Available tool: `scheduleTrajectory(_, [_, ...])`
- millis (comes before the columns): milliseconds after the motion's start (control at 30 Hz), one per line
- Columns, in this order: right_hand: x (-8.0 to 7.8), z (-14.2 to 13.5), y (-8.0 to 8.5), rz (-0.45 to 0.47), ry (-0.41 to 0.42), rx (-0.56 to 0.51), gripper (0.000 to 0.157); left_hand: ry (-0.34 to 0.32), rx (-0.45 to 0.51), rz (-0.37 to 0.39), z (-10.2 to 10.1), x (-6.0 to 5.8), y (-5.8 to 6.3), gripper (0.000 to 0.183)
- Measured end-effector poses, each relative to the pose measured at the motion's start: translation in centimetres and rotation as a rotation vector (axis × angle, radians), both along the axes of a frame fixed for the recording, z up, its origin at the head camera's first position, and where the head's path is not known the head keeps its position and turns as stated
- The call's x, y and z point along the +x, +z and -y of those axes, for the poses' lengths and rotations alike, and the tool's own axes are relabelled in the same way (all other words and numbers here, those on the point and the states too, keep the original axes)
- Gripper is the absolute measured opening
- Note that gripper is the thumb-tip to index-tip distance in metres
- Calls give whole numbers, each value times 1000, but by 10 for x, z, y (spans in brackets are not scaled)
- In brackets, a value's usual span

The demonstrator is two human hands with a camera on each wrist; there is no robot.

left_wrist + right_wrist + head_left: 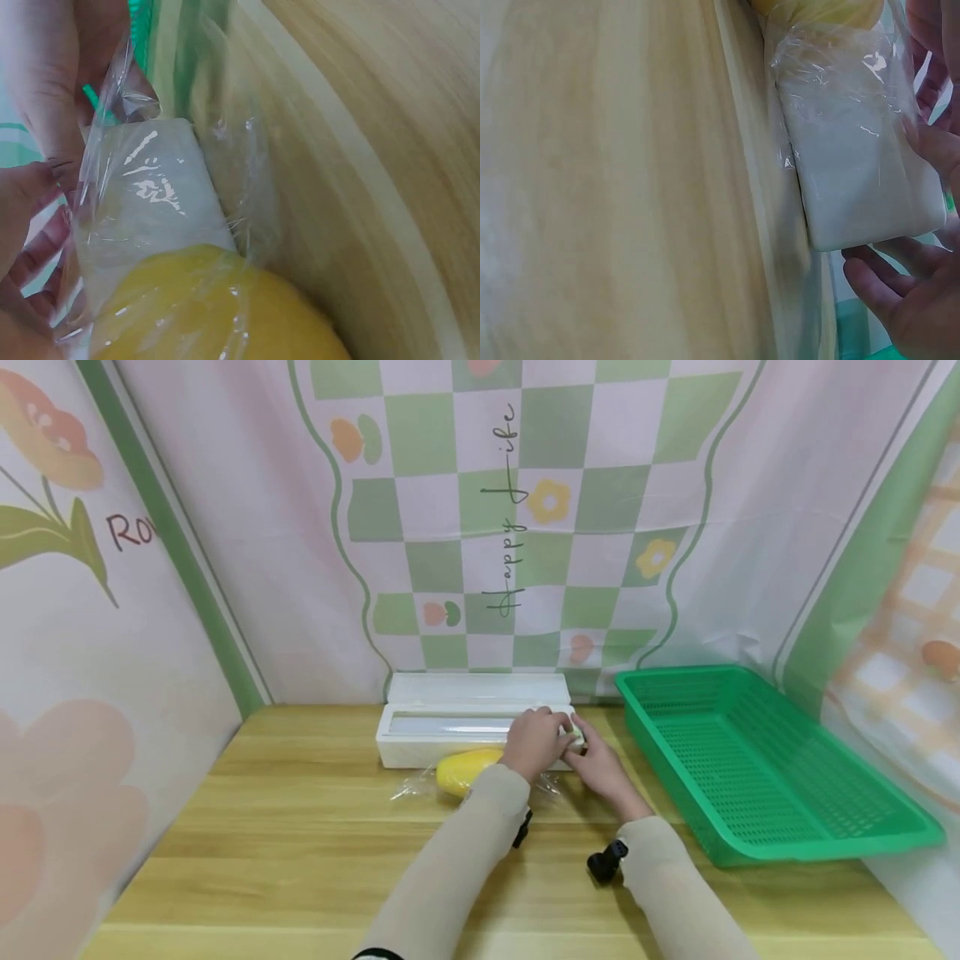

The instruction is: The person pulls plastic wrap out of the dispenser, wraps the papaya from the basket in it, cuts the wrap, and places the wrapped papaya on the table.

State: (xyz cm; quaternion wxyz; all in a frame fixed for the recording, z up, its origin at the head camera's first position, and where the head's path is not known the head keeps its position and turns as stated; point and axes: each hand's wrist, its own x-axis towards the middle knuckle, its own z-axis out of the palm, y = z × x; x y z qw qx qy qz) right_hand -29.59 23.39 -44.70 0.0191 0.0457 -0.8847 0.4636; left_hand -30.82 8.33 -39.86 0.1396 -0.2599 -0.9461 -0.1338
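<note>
A long white plastic-wrap box (420, 750) stands at the back of the table, its lid (480, 687) raised. In front of it lies a smooth, rounded yellow fruit-like thing (461, 772) under clear plastic wrap (161, 195). The film drapes over the box's front face in both wrist views. My left hand (534, 742) reaches over the yellow thing to the box's right end, fingers bent at the film's edge. At that same end my right hand (911, 292) grips the box corner, thumb on the film side and fingers around the end. Both hands' fingertips nearly meet.
A green plastic basket (716, 852) stands on the right of the wooden table (300, 860), close beside the right hand. Printed curtains (555, 560) hang right behind the box and along both sides. Loose film ends (411, 785) spread on the table around the yellow thing.
</note>
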Motion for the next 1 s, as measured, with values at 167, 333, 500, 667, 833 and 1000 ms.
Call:
scheduleTrajectory(167, [-1,-1,1,-9,2,43,77,78,-63,-41,-2,-2,-1,21])
scheduleTrajectory(333, [0,0,1,-15,-7,82,76,138,-130,-32,-2,1,1,21])
scheduleTrajectory(500, [2,1,2,-20,-9,69,79,150,-118,16,1,3,5,20])
scheduleTrajectory(667, [0,0,1,-39,-2,58,84,135,-60,116,7,-4,5,19])
scheduleTrajectory(833, [-1,0,1,-29,5,61,87,118,-43,176,11,-7,7,21])
scheduleTrajectory(1000, [0,1,1,-24,-4,50,89,108,-16,216,15,-7,10,19])
